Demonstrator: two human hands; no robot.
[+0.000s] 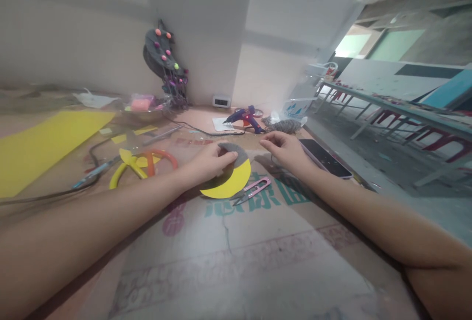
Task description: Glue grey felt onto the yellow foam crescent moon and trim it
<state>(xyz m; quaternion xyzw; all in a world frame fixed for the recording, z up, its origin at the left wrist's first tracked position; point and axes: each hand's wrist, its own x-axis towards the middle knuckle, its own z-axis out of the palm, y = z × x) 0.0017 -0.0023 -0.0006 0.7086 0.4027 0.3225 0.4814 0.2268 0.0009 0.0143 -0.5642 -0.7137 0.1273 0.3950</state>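
Observation:
My left hand [214, 162] grips a yellow crescent cut-out [230, 182] between thumb and fingers. Grey yarn [236, 152] covers the crescent's upper end, while its lower part is bare yellow. To the right, my right hand [282, 147] is raised a little off the table with thumb and forefinger pinched together. Whatever is in that pinch is too fine to make out. Pink thread snips [254, 189] lie just below the crescent. Behind my right hand rests a ball of grey yarn [283, 126].
A glue gun [241, 116] with a lit red light stands at the back. Left are orange-handled scissors [162, 155], yellow-handled pliers [127, 165] and a yellow sheet [55, 148]. A phone [326, 158] lies right. A decorated grey crescent [158, 52] hangs against the wall.

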